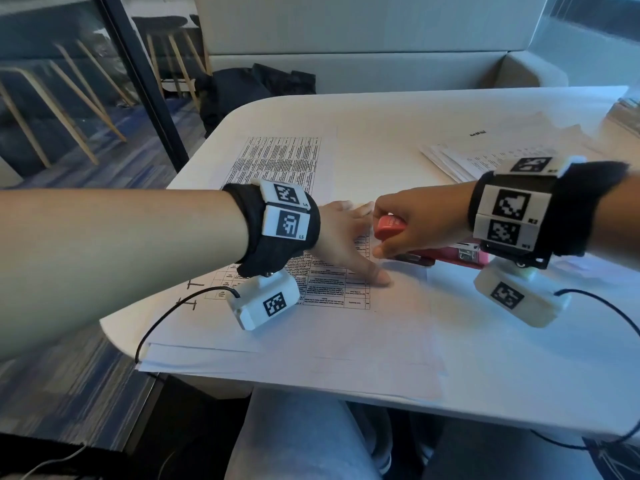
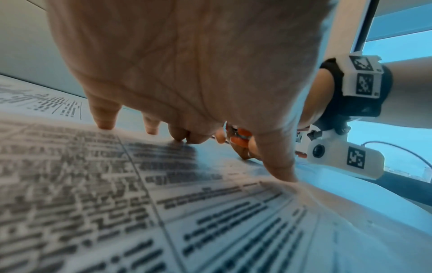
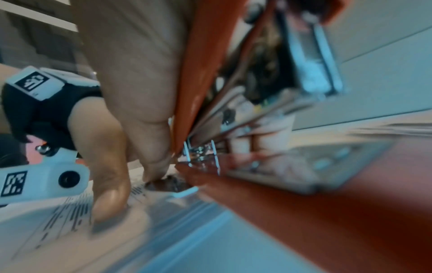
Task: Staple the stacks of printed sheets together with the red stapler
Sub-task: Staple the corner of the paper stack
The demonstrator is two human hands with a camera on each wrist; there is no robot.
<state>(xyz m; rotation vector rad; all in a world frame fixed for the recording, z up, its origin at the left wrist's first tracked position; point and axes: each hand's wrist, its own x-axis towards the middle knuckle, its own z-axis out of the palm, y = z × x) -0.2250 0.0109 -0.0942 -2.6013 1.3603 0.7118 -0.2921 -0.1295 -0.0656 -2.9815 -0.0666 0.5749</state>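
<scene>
The red stapler (image 1: 446, 252) lies on the white table (image 1: 519, 358), its nose at the right edge of the printed sheets (image 1: 332, 289) that are spread in front of the person. The right hand (image 1: 419, 223) grasps the stapler's front end from above: the fingers curl over the red top cover and the thumb reaches down beside the nose toward the paper. In the right wrist view the stapler's top cover (image 3: 198, 73) stands raised above its base (image 3: 304, 203), with the metal staple channel visible between them; whether the sheets sit inside the mouth cannot be determined from that blurred picture.

The left hand (image 1: 346, 237) is just beside the stapler, to its left, resting on the printed sheets. Its fingers are spread and straight, and the left wrist view shows the fingertips (image 2: 105, 122) and the thumb (image 2: 280, 166) pressing the top sheet flat. It grasps nothing. The top sheet carries a printed table of dense text.

A second stack of sheets (image 1: 460, 164) lies on the table beyond the stapler, well apart from it, behind the right wrist. More printed pages (image 1: 280, 161) lie beyond the left hand, farther from the stapler. Both wrists carry black bands with marker tags and a white camera unit. Beyond the table stand a grey sofa (image 1: 363, 46) and a black bag (image 1: 249, 95).
</scene>
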